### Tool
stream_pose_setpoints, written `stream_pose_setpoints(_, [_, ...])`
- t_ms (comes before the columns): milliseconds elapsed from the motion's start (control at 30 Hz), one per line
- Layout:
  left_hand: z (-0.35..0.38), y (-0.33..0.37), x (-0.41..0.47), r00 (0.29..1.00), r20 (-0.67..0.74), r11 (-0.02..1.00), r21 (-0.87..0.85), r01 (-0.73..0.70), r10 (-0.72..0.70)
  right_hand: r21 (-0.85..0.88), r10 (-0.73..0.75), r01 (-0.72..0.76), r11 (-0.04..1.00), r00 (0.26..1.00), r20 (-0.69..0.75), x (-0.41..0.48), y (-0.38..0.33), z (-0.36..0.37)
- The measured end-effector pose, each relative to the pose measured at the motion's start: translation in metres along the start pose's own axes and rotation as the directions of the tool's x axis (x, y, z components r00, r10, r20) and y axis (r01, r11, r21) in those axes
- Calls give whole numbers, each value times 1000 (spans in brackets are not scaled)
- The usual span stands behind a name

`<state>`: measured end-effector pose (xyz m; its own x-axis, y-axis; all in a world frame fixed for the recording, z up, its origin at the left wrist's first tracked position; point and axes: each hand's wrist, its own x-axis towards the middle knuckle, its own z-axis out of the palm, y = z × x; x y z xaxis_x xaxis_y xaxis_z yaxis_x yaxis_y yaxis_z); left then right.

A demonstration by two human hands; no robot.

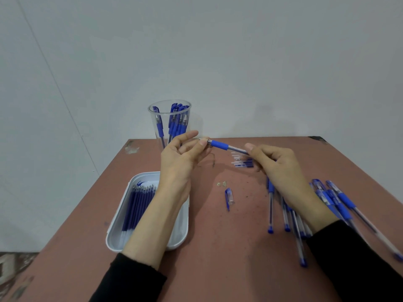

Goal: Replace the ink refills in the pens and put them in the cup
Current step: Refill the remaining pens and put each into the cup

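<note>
I hold one blue-grip pen (222, 146) level above the table, between both hands. My left hand (181, 155) pinches its metal tip end with thumb and fingers. My right hand (277, 168) grips the clear barrel end. A clear plastic cup (169, 122) stands at the table's far edge with several blue capped pens inside. A white tray (178, 234) at the near left holds a row of blue refills (139, 203), partly hidden by my left forearm. A loose blue-clipped pen cap (229, 198) lies in the middle of the table.
Several blue pens (331, 205) lie in a loose pile at the right, partly under my right wrist. Used refills (243, 162) lie beyond my right hand. Small scraps (222, 184) sit near the cap. The brown table (218, 247) ends at the white wall.
</note>
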<state>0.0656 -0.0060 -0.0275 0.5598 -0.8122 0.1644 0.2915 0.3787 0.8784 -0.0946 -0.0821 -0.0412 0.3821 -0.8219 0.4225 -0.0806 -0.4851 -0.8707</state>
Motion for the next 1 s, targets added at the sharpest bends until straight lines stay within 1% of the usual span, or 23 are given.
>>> stream_pose_setpoints(100, [-1,1,-1,1000,-23,1000,-1,-16,16,7,-19,19,1000,1000,-9,-1,-2,-3])
stream_pose_setpoints(333, [0,3,-2,1000,-26,1000,-11,-16,16,-20,5,-5,1000,1000,-15,-1,-2,-1])
stream_pose_setpoints(467, [0,3,-3,998,-50,1000,-7,-26,26,-32,-11,11,999,1000,9,-2,-1,-3])
stream_pose_setpoints(567, [0,3,-3,999,-48,1000,-6,-24,24,-49,32,-32,998,999,8,0,0,-1])
stream_pose_setpoints(633, [1,3,-3,998,-49,1000,-4,-27,27,-41,22,-22,999,1000,3,-1,1,-1])
stream_pose_setpoints(767, [0,3,-3,999,-45,1000,-3,-25,25,-76,-21,25,997,999,48,-2,0,-2])
stream_pose_setpoints(1000, [-1,3,-1,998,-55,999,-35,-18,16,-52,38,-34,998,996,79,-4,-4,-1])
